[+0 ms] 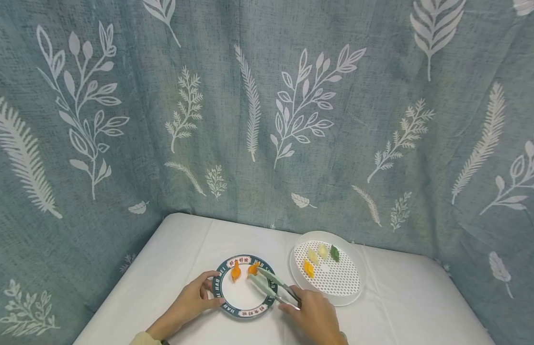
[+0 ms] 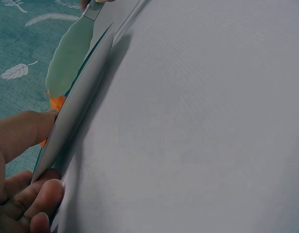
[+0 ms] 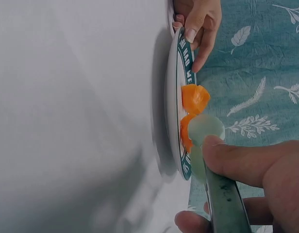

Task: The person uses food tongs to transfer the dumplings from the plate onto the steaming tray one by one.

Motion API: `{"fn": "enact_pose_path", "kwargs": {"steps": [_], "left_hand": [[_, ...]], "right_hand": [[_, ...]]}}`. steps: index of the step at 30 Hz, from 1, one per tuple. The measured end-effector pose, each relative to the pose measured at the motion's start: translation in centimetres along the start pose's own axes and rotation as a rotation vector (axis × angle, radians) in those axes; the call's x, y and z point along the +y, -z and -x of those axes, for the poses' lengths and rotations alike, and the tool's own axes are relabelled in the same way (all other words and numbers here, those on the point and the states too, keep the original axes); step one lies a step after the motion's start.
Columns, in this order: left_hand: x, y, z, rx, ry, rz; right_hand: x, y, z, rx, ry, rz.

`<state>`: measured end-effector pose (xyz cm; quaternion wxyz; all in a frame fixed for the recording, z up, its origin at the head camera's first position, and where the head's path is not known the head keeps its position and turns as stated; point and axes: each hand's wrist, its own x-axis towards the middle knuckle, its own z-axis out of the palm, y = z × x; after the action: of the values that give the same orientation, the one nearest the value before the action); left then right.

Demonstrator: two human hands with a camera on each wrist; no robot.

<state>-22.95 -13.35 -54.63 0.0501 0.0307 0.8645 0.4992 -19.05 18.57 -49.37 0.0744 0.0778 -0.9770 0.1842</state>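
My left hand holds the left rim of a round white plate with a dark green lettered border, thumb on top and fingers beneath. In my right hand is a pair of tongs with pale green tips, gripped by the handle. Those tips reach over the plate's right side, close against one small orange piece; whether they clamp it I cannot tell. Another orange piece, with a pointed top, lies to its left on the plate. The left wrist view shows the plate edge-on.
Right of the plate stands a round white basket with a perforated bottom. It holds a yellow-orange piece, two pale pieces and a green piece. A white cloth covers the table; a patterned curtain hangs behind.
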Motion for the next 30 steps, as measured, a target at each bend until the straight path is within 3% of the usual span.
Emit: {"fn": "enact_pose_path", "kwargs": {"steps": [7, 16, 30], "left_hand": [[0.1, 0.0, 0.1, -0.002, 0.0, -0.003], [0.1, -0.1, 0.0, 0.009, 0.014, -0.025], [-0.1, -0.3, -0.2, 0.011, 0.019, -0.035]], "right_hand": [[0.7, 0.7, 0.0, -0.033, -0.048, -0.011], [0.3, 1.2, 0.2, -0.011, -0.071, -0.018], [-1.2, -0.8, -1.0, 0.017, -0.051, -0.001]]}}
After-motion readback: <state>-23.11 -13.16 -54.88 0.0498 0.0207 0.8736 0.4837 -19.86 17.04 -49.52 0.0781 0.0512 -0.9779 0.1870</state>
